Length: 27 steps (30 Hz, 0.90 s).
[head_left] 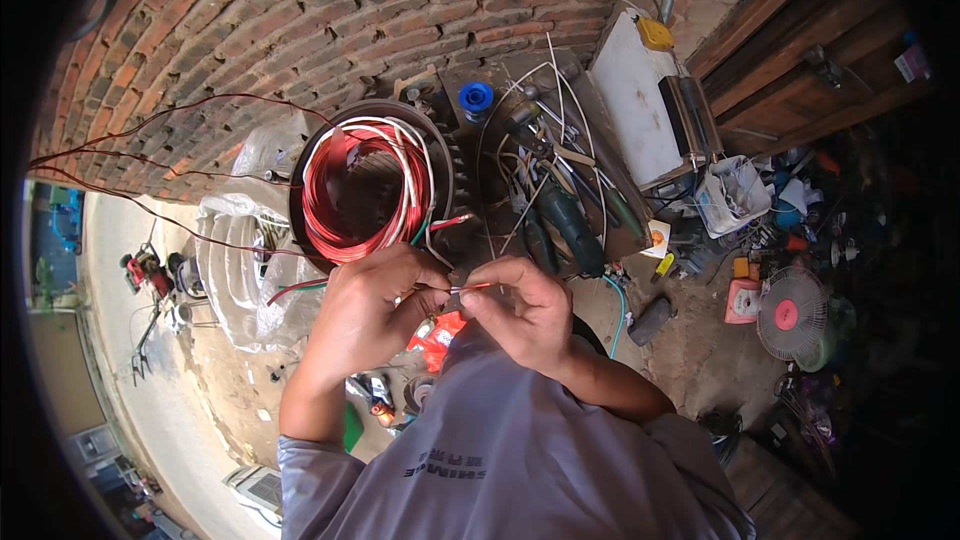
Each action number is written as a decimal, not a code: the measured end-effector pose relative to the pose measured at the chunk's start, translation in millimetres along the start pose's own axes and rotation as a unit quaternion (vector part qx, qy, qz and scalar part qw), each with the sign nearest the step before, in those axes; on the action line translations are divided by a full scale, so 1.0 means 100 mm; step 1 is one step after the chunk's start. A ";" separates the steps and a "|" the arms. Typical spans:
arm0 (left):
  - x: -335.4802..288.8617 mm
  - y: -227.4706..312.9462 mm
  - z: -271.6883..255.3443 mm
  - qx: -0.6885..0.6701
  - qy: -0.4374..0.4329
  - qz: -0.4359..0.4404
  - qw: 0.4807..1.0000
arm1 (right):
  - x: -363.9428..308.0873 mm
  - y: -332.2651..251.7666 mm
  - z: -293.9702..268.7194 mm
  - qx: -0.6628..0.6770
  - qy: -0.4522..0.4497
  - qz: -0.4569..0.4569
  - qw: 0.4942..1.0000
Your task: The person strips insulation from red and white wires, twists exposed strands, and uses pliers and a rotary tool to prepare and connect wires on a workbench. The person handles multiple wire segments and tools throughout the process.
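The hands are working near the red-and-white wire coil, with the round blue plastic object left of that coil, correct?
Not quite: the head view shows the round blue plastic object right of the red-and-white wire coil, not left. The rest holds.

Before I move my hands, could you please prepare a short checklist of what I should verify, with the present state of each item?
1. Left hand pinching the thin pale-and-orange wire: ok, it is at the fingertips.
2. Right hand pinching the same wire: ok, thumb and finger close on it.
3. Wire firmly joined: cannot tell, the fingers cover much of it.
4. Coil of red and white wire lying inside the dark round container: ok.
5. Dark green, bulky hand tool lying apart from other tools: not ok, it lies in a crowded pile.
6. Round fan with pink centre switched off: cannot tell.
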<state>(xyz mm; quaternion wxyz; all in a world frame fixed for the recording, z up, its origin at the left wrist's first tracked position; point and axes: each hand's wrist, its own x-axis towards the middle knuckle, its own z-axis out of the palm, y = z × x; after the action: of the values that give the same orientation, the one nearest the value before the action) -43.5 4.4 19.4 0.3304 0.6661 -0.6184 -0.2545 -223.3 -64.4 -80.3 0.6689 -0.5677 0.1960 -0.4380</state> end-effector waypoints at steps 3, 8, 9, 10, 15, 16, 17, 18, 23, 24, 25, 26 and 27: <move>0.00 -0.01 -0.01 0.005 -0.016 -0.010 1.000 | -0.04 0.01 -0.01 0.001 0.000 0.021 1.000; -0.04 -0.03 -0.01 -0.045 -0.020 -0.062 0.997 | -0.05 0.01 0.03 0.009 0.006 0.021 1.000; -0.05 -0.02 -0.02 -0.054 -0.027 -0.074 0.995 | -0.06 0.01 0.03 0.015 0.004 0.019 1.000; -0.05 -0.02 -0.03 -0.063 -0.034 -0.085 0.994 | -0.07 0.01 0.04 0.027 0.007 0.024 0.999; -0.05 -0.02 -0.01 -0.101 -0.033 -0.116 0.987 | -0.09 0.00 0.04 0.029 0.011 0.029 0.999; -0.06 -0.04 0.01 -0.125 -0.019 -0.126 0.984 | -0.11 0.03 0.04 0.015 0.003 0.015 1.000; -0.08 -0.08 0.05 -0.151 -0.007 -0.135 0.979 | -0.14 0.07 0.02 0.000 -0.003 0.000 1.000; -0.10 -0.11 0.09 -0.176 0.006 -0.143 0.974 | -0.16 0.09 0.01 -0.015 -0.010 -0.015 1.000; -0.12 -0.03 0.11 -0.052 -0.013 -0.015 0.998 | -0.05 0.01 -0.10 -0.062 -0.059 -0.089 0.992; -0.11 0.00 0.11 -0.063 -0.022 -0.015 0.998 | -0.02 -0.02 -0.13 -0.076 -0.077 -0.109 0.988; -0.10 0.02 0.11 -0.075 -0.030 -0.016 0.997 | 0.00 -0.08 -0.15 -0.085 -0.091 -0.108 0.986; -0.09 0.04 0.12 -0.084 -0.038 -0.016 0.996 | -0.01 -0.09 -0.17 -0.083 -0.090 -0.100 0.987; -0.09 0.06 0.12 -0.083 -0.031 -0.032 0.996 | -0.02 -0.09 -0.18 -0.082 -0.089 -0.093 0.988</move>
<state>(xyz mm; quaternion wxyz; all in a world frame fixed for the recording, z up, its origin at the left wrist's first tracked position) -57.7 11.2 15.4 0.3570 0.6477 -0.5835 -0.3355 -241.1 -73.6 -77.7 0.5913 -0.6729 0.1172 -0.4287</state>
